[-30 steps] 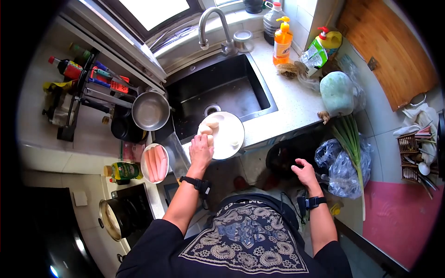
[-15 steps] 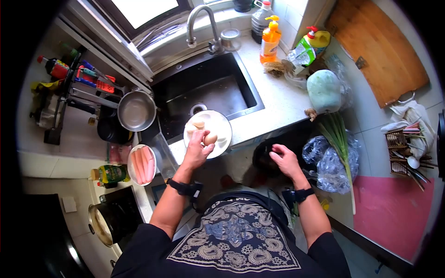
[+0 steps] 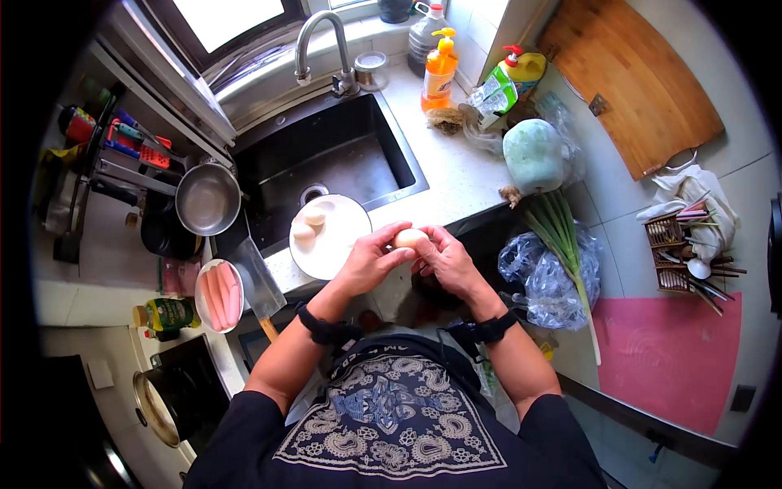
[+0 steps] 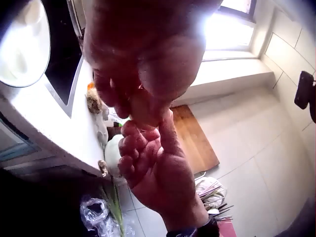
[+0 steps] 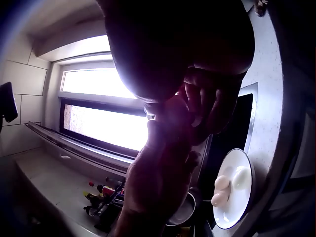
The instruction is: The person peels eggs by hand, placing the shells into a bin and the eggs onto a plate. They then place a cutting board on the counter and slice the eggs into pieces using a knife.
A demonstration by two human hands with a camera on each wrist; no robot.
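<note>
Pinching the egg [image 3: 410, 237] between left grip [image 3: 368, 259] and right grip [image 3: 453, 265], with fingers curled snugly round. Best to press lightly, turn slowly, nearer the plate [image 3: 340, 231] tbh.

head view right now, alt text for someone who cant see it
A person's left hand and right hand hold an egg beside a white plate with more eggs, near a black sink. Pink sausages and a cleaver lie left; a pale green melon and spring onions, right.
</note>
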